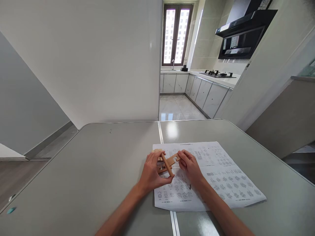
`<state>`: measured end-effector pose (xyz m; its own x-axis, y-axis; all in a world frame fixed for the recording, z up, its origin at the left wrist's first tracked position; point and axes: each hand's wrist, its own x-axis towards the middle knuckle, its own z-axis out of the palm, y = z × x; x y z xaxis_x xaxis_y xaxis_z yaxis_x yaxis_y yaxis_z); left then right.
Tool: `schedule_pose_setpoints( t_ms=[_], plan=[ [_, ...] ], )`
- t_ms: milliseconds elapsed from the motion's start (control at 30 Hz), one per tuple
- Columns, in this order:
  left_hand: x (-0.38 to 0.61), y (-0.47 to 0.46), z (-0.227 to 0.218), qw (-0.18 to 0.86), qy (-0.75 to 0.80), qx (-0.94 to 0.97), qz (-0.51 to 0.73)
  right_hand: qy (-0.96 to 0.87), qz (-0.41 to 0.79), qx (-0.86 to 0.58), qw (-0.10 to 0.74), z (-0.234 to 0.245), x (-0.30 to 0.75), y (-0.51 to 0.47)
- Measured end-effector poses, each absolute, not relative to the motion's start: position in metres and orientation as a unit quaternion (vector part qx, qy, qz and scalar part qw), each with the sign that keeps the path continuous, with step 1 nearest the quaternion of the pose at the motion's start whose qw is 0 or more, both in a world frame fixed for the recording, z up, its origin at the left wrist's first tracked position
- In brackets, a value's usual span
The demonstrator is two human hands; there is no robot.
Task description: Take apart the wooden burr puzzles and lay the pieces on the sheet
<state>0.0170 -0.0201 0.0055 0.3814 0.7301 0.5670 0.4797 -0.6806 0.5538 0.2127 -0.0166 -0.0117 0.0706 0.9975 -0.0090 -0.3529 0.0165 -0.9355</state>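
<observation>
Here's smooth, matt wood on the pieces [166, 164], and now plain matt paper for the sheet [226, 178]! The table [118, 154] looks smooth, catching a glossy shine, and the floor [178, 102] gleams, polished tile.

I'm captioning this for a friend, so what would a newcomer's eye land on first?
Probably the wooden pieces held in the left hand and right hand, above the near part of the table. Next comes the large white printed sheet lying beneath them. Beyond the table, a bright window and black range hood stand out.
</observation>
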Motion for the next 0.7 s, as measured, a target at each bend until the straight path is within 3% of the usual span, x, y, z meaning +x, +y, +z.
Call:
schedule_pose_setpoints(
  t_ms=[233,467,700],
  plan=[
    [-0.005,-0.013,0.01,0.127,0.444,0.769,0.442,-0.292,0.51,-0.45,0.673,-0.014,0.236,-0.008],
    [-0.003,-0.018,0.021,0.188,0.345,0.862,0.321,-0.323,0.515,-0.501,0.616,-0.001,0.237,-0.021],
    [0.004,-0.031,0.037,0.16,0.319,0.903,0.24,-0.347,0.5,-0.549,0.572,0.018,0.256,-0.073]
  ],
)
